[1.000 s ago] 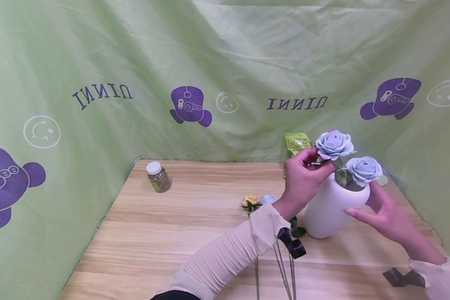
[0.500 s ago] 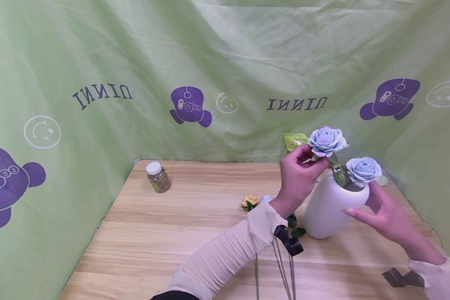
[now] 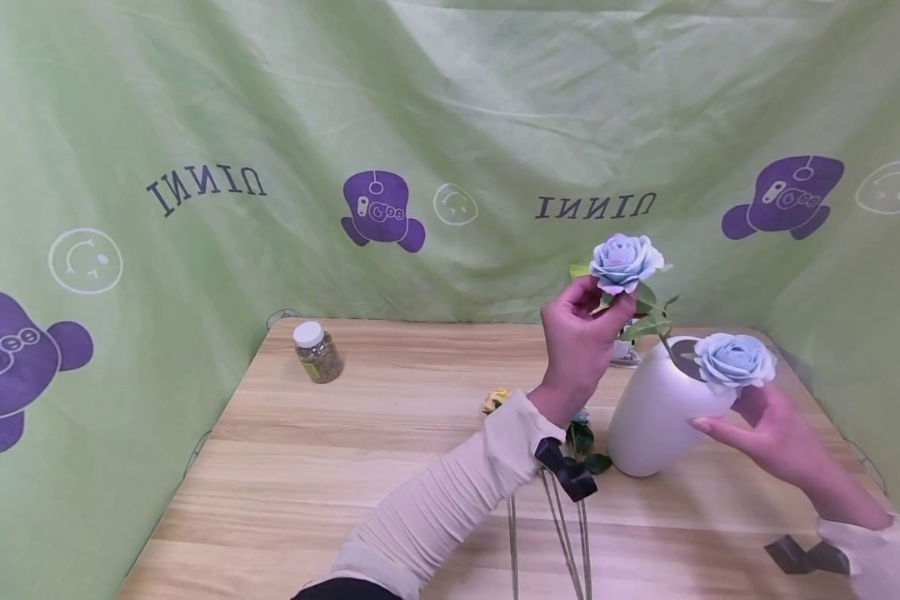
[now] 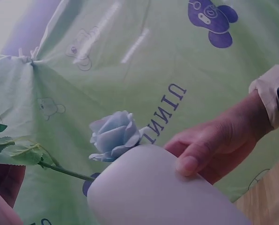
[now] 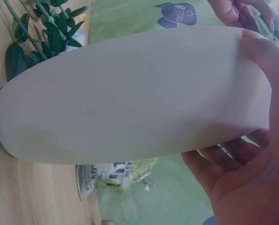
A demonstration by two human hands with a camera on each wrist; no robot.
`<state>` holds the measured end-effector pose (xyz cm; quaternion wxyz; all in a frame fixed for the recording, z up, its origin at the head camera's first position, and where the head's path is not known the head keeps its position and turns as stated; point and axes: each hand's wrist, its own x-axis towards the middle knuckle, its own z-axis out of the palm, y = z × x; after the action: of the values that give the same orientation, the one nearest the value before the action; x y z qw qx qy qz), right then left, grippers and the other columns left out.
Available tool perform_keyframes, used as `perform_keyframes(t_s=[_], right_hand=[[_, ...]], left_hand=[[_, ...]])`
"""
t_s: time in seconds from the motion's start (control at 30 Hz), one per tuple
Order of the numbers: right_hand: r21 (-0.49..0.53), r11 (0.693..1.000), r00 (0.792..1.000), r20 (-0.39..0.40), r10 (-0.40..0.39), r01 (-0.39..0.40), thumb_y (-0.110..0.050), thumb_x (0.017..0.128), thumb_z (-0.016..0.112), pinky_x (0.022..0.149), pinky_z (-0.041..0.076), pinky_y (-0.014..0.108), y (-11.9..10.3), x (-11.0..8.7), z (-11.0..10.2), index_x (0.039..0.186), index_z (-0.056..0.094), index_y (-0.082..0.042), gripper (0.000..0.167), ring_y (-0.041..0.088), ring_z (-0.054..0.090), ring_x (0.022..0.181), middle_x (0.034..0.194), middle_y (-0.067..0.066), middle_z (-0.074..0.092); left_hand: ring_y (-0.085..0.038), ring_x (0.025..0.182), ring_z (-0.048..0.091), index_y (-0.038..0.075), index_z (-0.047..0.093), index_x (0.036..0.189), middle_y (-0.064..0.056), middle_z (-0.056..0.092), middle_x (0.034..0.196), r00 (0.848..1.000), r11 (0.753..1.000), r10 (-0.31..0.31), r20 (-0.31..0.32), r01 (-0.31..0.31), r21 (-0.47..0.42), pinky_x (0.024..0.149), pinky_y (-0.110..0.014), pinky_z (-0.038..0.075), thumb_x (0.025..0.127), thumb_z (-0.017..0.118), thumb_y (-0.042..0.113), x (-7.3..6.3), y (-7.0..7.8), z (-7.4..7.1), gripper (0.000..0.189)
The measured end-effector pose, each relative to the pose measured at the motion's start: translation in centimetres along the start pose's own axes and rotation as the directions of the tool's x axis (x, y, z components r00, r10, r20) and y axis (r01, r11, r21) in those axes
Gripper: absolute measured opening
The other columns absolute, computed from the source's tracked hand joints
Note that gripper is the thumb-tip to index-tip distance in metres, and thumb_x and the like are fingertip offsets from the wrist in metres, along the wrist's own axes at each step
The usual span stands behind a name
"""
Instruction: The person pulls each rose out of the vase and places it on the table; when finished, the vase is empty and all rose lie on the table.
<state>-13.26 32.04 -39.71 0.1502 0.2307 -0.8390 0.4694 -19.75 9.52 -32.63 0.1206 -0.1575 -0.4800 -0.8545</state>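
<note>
My left hand (image 3: 581,337) pinches a light blue rose (image 3: 625,262) just beneath its bloom. The stem of this rose slants down into the mouth of a tall white vase (image 3: 656,421), with green leaves showing above the rim. A second blue rose (image 3: 735,360) stands in the vase and leans over the right side of the rim. My right hand (image 3: 776,429) grips the vase near its top, thumb on the near side. In the right wrist view, fingers (image 5: 209,166) wrap its far side. The vase is tilted on the table, top toward the right.
More artificial flowers lie left of the vase, among them a yellow rose (image 3: 497,400), with long stems (image 3: 562,533) reaching toward the front edge. A white-capped jar (image 3: 318,354) stands at the back left. Behind the vase are packets (image 5: 116,176) near the green curtain (image 3: 450,100).
My left hand has moved up and left with its rose, so more stem and leaves show above the vase. The other rose has shifted slightly right. My right hand keeps its hold.
</note>
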Motion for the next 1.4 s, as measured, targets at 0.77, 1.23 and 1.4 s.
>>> perform_keyframes(t_s=[0.77, 1.23, 1.4], right_hand=[[-0.002, 1.000, 1.000, 0.007, 0.002, -0.002, 0.026, 0.069, 0.071, 0.098, 0.042, -0.002, 0.2, 0.0, 0.1, 0.145, 0.043, -0.005, 0.087, -0.014, 0.051, 0.122, 0.136, -0.022, 0.052], [-0.009, 1.000, 1.000, 0.001, 0.002, -0.002, 0.026, 0.069, 0.071, 0.098, 0.042, -0.002, 0.2, -0.1, 0.1, 0.145, 0.044, -0.006, 0.087, -0.014, 0.051, 0.122, 0.135, -0.023, 0.053], [-0.009, 1.000, 1.000, 0.003, -0.001, 0.001, 0.026, 0.069, 0.071, 0.098, 0.042, -0.002, 0.2, -0.1, 0.1, 0.144, 0.044, -0.006, 0.086, -0.014, 0.051, 0.122, 0.135, -0.022, 0.053]], left_hand=[[-0.008, 0.081, 0.067, -0.014, 0.065, 0.114, 0.001, 0.067, 0.092, 0.996, 0.989, -0.015, -0.090, 0.001, -0.147, 0.076, -0.019, 0.063, 0.085, 0.071, -0.006, 1.1, 1.1, -1.2, 0.030], [-0.009, 0.083, 0.067, -0.017, 0.061, 0.112, -0.001, 0.066, 0.093, 0.991, 0.977, 0.032, -0.128, -0.058, -0.204, 0.077, -0.023, 0.064, 0.086, 0.070, -0.006, 1.5, 1.7, -1.6, 0.030], [-0.010, 0.084, 0.068, -0.015, 0.063, 0.111, -0.001, 0.067, 0.093, 0.986, 0.974, 0.042, -0.164, -0.077, -0.214, 0.077, -0.025, 0.065, 0.086, 0.071, -0.004, 1.8, 2.1, -2.0, 0.028]])
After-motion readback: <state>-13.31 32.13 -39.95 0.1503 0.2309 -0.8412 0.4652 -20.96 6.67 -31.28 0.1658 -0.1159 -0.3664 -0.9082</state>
